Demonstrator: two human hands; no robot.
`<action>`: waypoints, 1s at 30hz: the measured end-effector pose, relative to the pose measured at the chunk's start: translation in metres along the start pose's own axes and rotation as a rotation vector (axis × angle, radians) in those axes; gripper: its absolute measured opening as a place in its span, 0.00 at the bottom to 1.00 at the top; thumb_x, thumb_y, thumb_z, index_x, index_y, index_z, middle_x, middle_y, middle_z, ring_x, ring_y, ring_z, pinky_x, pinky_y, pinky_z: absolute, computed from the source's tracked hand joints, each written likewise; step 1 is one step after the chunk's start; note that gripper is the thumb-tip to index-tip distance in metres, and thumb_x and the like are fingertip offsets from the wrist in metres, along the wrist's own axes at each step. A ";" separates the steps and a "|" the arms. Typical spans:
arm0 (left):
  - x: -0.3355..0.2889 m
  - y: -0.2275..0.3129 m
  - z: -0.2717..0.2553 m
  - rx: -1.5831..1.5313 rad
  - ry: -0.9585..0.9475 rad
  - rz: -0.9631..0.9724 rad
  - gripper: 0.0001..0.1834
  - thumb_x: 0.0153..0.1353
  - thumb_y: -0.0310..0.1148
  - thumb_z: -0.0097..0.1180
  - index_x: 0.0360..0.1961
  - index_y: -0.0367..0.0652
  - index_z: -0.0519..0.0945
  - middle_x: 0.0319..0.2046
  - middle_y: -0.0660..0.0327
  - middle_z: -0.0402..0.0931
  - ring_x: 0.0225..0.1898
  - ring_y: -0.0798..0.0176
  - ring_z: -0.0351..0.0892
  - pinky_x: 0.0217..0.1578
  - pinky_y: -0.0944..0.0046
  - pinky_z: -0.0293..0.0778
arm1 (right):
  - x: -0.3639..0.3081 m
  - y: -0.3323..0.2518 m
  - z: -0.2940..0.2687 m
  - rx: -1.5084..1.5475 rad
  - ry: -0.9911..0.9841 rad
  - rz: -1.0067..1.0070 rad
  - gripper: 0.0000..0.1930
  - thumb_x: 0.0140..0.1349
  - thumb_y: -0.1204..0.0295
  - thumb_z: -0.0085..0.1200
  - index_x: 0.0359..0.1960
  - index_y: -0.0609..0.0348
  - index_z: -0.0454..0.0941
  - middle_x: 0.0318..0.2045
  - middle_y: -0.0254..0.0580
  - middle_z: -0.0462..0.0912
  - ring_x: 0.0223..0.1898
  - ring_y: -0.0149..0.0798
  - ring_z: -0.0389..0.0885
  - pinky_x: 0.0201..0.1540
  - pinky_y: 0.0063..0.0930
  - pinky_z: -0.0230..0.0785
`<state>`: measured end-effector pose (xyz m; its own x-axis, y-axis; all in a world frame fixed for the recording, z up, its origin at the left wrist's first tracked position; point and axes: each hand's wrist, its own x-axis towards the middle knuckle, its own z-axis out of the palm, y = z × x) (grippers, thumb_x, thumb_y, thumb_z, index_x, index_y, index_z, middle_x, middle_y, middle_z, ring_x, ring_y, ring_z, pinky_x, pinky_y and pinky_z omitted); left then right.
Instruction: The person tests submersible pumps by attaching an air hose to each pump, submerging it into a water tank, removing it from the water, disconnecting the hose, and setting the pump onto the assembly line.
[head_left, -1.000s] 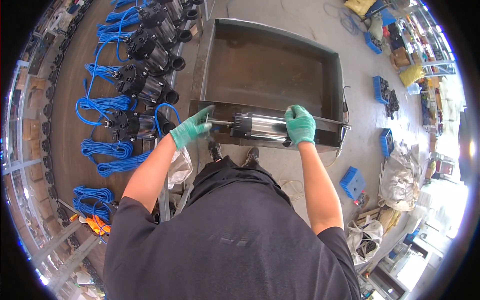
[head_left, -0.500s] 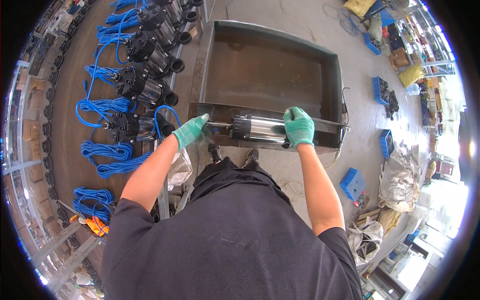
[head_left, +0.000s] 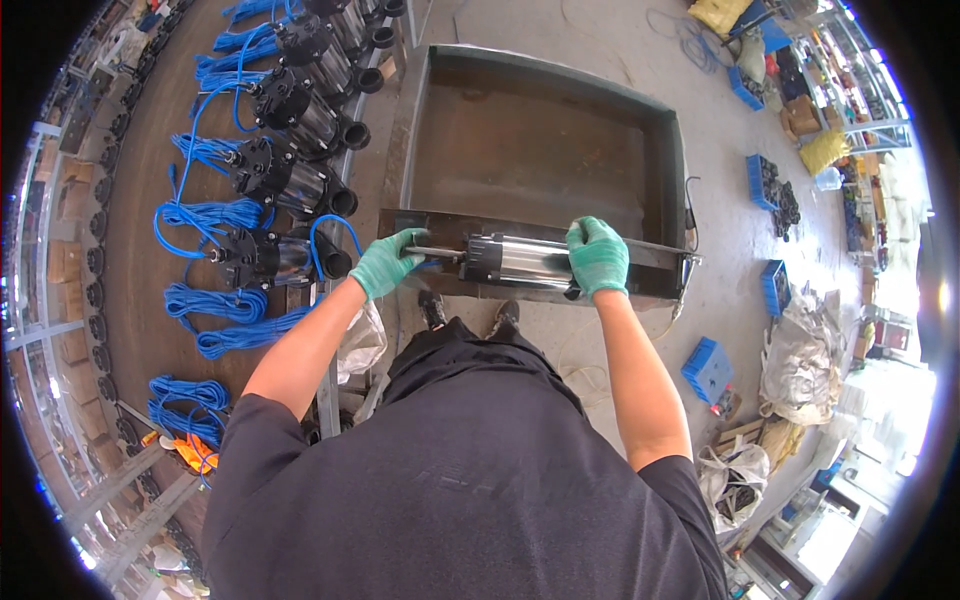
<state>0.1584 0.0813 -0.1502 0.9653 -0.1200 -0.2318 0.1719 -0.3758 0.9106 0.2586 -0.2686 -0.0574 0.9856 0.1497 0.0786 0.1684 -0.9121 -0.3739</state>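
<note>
A submersible pump with a shiny steel cylinder and a black end lies sideways across the tank's near ledge. Both my hands wear green gloves. My left hand is closed around the outer end of a thin metal rod, which runs into the pump's black end. My right hand grips the other end of the cylinder from above, fingers curled over it. Its palm hides that end of the pump.
Beyond the pump stands a wide metal tank with brownish insides. On my left, several similar pumps line a brown bench beside coiled blue cables. Blue crates and a whitish sack sit on the floor at right.
My left hand has turned slightly, its fingers now wrapped around the rod's end. The pump and my right hand stay almost where they were.
</note>
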 end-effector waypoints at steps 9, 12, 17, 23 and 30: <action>-0.005 0.027 -0.012 -1.013 -0.102 -0.469 0.17 0.73 0.38 0.56 0.57 0.44 0.77 0.40 0.63 0.81 0.38 0.67 0.82 0.36 0.66 0.79 | 0.002 0.001 0.001 -0.010 -0.011 -0.004 0.11 0.65 0.62 0.54 0.36 0.56 0.83 0.36 0.48 0.85 0.41 0.54 0.82 0.46 0.47 0.74; 0.000 0.022 -0.025 -0.743 -0.297 -0.487 0.16 0.70 0.33 0.59 0.56 0.44 0.75 0.35 0.66 0.78 0.32 0.70 0.80 0.33 0.70 0.77 | 0.001 0.002 0.001 -0.019 -0.014 0.002 0.12 0.65 0.62 0.54 0.37 0.56 0.83 0.37 0.49 0.85 0.41 0.55 0.82 0.46 0.47 0.74; 0.013 0.019 -0.032 -0.083 -0.418 -0.349 0.14 0.65 0.35 0.64 0.48 0.41 0.78 0.29 0.63 0.80 0.28 0.65 0.80 0.30 0.65 0.75 | 0.002 0.002 0.001 -0.008 -0.003 -0.007 0.11 0.65 0.63 0.54 0.35 0.55 0.83 0.36 0.47 0.85 0.41 0.54 0.82 0.46 0.48 0.74; 0.004 0.020 -0.009 0.712 -0.011 -0.076 0.19 0.59 0.46 0.67 0.40 0.41 0.82 0.29 0.46 0.82 0.34 0.37 0.80 0.36 0.48 0.76 | 0.001 0.004 0.001 0.012 -0.006 -0.002 0.10 0.65 0.63 0.54 0.35 0.55 0.83 0.36 0.47 0.85 0.41 0.53 0.82 0.46 0.48 0.74; 0.011 0.022 -0.029 -0.320 -0.277 -0.637 0.20 0.66 0.46 0.63 0.45 0.37 0.79 0.29 0.58 0.84 0.25 0.72 0.79 0.24 0.70 0.73 | 0.000 0.002 0.000 0.010 0.002 -0.011 0.10 0.64 0.63 0.55 0.35 0.55 0.83 0.36 0.47 0.85 0.41 0.53 0.82 0.47 0.47 0.74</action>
<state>0.1780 0.0980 -0.1228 0.5831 -0.2111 -0.7845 0.7685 -0.1697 0.6169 0.2589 -0.2704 -0.0579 0.9836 0.1595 0.0847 0.1799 -0.9063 -0.3825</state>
